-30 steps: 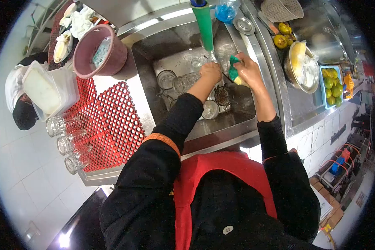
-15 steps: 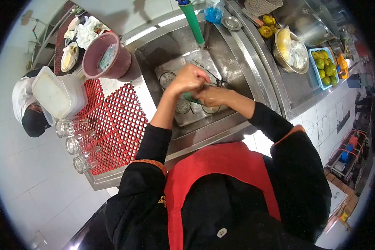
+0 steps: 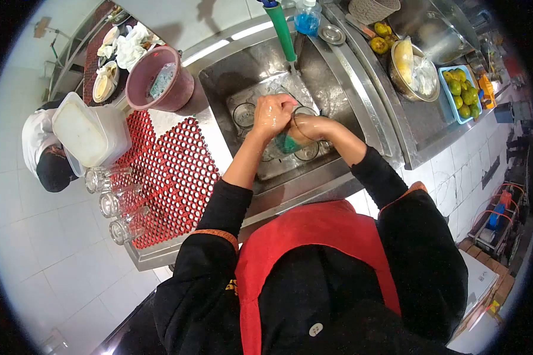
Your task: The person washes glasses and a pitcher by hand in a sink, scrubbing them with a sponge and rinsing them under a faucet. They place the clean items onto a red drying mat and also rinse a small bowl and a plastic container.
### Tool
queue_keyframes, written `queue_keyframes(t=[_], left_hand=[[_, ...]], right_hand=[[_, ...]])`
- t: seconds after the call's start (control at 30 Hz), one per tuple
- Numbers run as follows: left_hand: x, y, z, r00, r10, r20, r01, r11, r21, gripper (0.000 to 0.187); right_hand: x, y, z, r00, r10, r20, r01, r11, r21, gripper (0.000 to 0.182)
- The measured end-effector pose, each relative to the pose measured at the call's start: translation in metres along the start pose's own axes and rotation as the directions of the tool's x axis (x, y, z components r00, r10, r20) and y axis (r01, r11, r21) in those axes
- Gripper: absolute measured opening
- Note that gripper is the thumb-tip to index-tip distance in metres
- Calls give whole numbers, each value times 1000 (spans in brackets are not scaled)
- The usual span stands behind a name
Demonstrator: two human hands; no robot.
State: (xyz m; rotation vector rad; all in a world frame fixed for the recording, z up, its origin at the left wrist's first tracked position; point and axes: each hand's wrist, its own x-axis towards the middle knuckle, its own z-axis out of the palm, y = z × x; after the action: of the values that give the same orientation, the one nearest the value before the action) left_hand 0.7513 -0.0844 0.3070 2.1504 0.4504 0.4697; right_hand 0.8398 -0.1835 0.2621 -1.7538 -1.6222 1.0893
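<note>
Both my hands are wet and low over the metal sink (image 3: pixel 331 65). My left hand (image 3: pixel 272 114) is closed round the side of a clear glass mug (image 3: pixel 283 137), which lies tilted with its mouth toward the right. My right hand (image 3: pixel 310 128) reaches through the rim into the mug. Its fingers press a green scouring pad (image 3: pixel 291 144) against the inside, seen through the glass. Another glass (image 3: pixel 243 115) stands in the sink left of my hands, and one more (image 3: pixel 307 152) is just below my right hand.
A green hose (image 3: pixel 281 32) runs water into the sink. Left are a red mat (image 3: pixel 177 171), several upturned glass mugs (image 3: pixel 119 202), a pink bucket (image 3: pixel 180 89) and plastic tubs (image 3: pixel 80 133). Right are a metal bowl (image 3: pixel 401 80) and a fruit tray (image 3: pixel 459 94). Another person (image 3: pixel 38 145) is at far left.
My right hand has gone from beside my left hand into the mug's mouth. The mug and the green pad show more clearly now. The view has shifted slightly.
</note>
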Motion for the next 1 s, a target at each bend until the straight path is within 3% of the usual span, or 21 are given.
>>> queue_keyframes(t=[0.13, 0.2, 0.23, 0.27, 0.3, 0.33, 0.37, 0.4, 0.43, 0.5, 0.57, 0.6, 0.63, 0.67, 0.7, 0.77, 0.8, 0.83, 0.9, 0.93, 1.0], left_hand=[[9, 5, 7, 996, 73, 41, -76, 994, 73, 14], [7, 1, 11, 999, 30, -44, -28, 998, 56, 14], [6, -3, 14, 992, -13, -127, 17, 999, 35, 14], [7, -10, 18, 987, -60, -150, 57, 998, -27, 13], [6, -14, 23, 988, -57, -146, 54, 998, -26, 13], [6, -14, 30, 943, -303, -137, 219, 876, -430, 15], [5, -13, 37, 858, -512, -28, 319, 576, -753, 20], [5, 17, 34, 768, -635, 81, 330, 285, -900, 22], [3, 17, 38, 769, -634, 81, 330, 286, -900, 22], [1, 15, 44, 772, -603, 201, 304, 71, -950, 19], [-4, 20, 35, 746, -618, 247, 343, 39, -939, 17], [-5, 16, 34, 785, -550, 285, 371, 49, -927, 18], [-4, 12, 33, 819, -475, 321, 396, 63, -916, 18], [-3, 4, 32, 826, -420, 377, 447, 77, -891, 14], [-1, 8, 27, 826, -418, 379, 447, 75, -892, 14], [6, 15, 19, 827, -401, 394, 519, 277, -809, 10], [14, 10, 27, 829, -401, 390, 534, 358, -766, 7], [19, 8, 28, 828, -403, 391, 535, 357, -765, 7], [27, 3, 31, 841, -450, 301, 495, 413, -765, 11], [32, -4, 31, 811, -531, 245, 480, 365, -798, 11], [37, -14, 26, 802, -583, 130, 409, 377, -831, 12]], right_hand=[[-34, -50, -54, 965, 257, -44, -261, 945, -199, 17], [-51, -62, -78, 939, 309, -154, -282, 944, 173, 16], [-52, -66, -73, 937, 310, -159, -283, 943, 174, 16], [-53, -74, -62, 837, 178, -518, -143, 984, 106, 15], [-49, -77, -54, 607, 12, -795, -35, 999, -11, 13], [-38, -66, -38, 429, -229, -874, 54, 972, -228, 10], [-32, -56, -27, 426, -229, -875, 55, 972, -228, 10], [-28, -53, -19, 356, -374, -857, -79, 901, -426, 11], [-27, -55, -17, 308, -514, -801, -224, 779, -586, 12], [-23, -47, -28, 327, -476, -816, -213, 804, -554, 14], [-14, -21, -44, 194, -435, -880, -127, 878, -462, 12], [-16, -17, -51, 194, -430, -881, -126, 880, -458, 12], [-19, -17, -62, 307, 71, -949, 39, 995, 87, 12], [-22, -16, -71, 476, 502, -722, 114, 779, 617, 12], [-24, -15, -77, 475, 502, -723, 112, 780, 616, 12], [-25, -11, -85, 765, 537, -357, 208, 318, 925, 18], [-27, -2, -83, 911, 397, -114, 79, 104, 991, 20], [-23, 9, -72, 911, 398, -113, 78, 102, 992, 20], [-16, 28, -46, 970, 109, -217, 229, -118, 966, 25], [-21, -7, -42, 889, 297, -349, 258, 305, 917, 29], [-22, 3, -29, 912, 303, -277, 184, 302, 935, 31]])
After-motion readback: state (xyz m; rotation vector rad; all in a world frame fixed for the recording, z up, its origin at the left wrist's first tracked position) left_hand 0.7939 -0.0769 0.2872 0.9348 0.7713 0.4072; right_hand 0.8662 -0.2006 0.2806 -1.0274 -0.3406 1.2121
